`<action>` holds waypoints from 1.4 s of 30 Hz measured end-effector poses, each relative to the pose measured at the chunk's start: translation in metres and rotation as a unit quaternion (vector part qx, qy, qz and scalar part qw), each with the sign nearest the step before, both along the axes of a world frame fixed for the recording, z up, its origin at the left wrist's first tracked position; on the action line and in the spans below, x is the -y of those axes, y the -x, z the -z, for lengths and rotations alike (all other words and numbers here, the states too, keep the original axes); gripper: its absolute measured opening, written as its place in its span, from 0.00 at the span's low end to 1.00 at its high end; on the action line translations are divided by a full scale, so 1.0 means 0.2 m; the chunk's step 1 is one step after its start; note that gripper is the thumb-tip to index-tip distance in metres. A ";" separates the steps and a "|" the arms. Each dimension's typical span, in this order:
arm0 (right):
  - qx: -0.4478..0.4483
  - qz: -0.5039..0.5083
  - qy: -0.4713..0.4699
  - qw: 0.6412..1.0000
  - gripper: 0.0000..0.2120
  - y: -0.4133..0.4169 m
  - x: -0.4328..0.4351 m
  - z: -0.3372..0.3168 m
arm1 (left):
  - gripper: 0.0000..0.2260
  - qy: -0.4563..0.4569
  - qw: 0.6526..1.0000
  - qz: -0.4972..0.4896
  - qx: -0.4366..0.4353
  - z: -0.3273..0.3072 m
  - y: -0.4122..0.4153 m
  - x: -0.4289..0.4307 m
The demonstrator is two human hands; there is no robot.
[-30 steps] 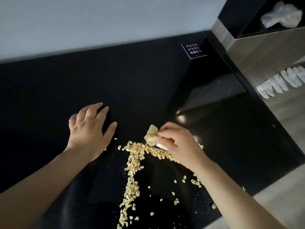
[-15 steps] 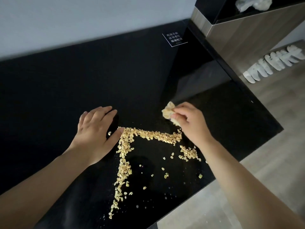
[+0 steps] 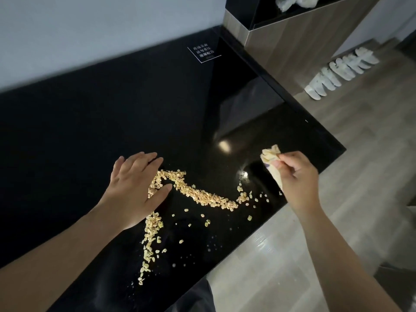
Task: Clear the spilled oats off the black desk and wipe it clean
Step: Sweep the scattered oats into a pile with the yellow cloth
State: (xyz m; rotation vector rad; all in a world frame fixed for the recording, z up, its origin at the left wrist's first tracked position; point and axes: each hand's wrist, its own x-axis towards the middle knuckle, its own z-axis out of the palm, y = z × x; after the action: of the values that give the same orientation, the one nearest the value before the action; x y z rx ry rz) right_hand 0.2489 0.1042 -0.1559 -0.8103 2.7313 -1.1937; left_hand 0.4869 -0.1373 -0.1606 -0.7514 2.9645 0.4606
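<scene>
While the left hand (image 3: 135, 188) rests spread on the oats (image 3: 202, 197), the right hand (image 3: 297, 179) pinches a cloth (image 3: 271, 154).

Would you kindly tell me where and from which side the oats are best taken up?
I would take the thick ridge of oats, scooping from its right end toward the flat left hand: loose flat flakes offer no grip, so they must be cupped against something.
</scene>
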 end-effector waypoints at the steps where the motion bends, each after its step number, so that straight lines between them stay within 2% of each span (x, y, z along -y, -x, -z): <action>1: 0.006 0.030 -0.011 0.999 0.09 0.03 -0.05 0.02 | 0.38 0.005 1.000 0.006 0.006 -0.01 0.02 0.00; 6: 0.015 0.067 -0.012 0.998 0.09 -0.02 -0.12 0.12 | 0.40 0.024 0.999 0.026 0.027 -0.03 0.11 -0.06; 10: -0.011 -0.001 0.013 1.000 0.08 -0.21 -0.04 0.15 | 0.40 0.025 0.999 0.037 0.029 0.00 0.12 -0.10; 14: 0.005 -0.027 0.040 0.999 0.08 -0.49 0.04 0.20 | 0.39 0.014 0.998 0.043 0.031 0.04 0.08 -0.11; 19: 0.079 -0.069 0.044 0.993 0.07 -0.62 0.06 0.19 | 0.39 0.010 0.997 0.054 0.047 0.04 0.03 -0.12; 23: 0.060 0.012 0.077 0.995 0.08 -0.44 0.01 0.07 | 0.39 0.006 0.997 0.055 0.045 0.01 0.01 -0.11; 28: 0.048 0.108 0.030 0.992 0.09 -0.05 -0.09 -0.01 | 0.40 -0.015 0.998 0.047 0.029 -0.04 0.05 -0.19; 32: 0.036 0.145 0.007 0.989 0.10 0.30 -0.14 -0.05 | 0.40 -0.027 0.999 0.033 0.009 -0.08 0.18 -0.24; 37: 0.015 0.101 -0.022 0.995 0.10 0.52 -0.11 0.04 | 0.41 -0.047 0.999 -0.009 0.025 -0.06 0.37 -0.36; 42: -0.019 0.041 -0.006 0.999 0.09 0.48 0.12 0.11 | 0.41 -0.044 0.996 -0.070 0.014 -0.07 0.49 -0.36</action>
State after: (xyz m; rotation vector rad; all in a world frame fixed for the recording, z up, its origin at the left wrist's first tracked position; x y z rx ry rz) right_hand 0.1524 0.0807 -0.1787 -0.7344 2.8242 -1.1870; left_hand 0.3881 -0.0652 -0.1458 -0.9526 2.8559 0.5809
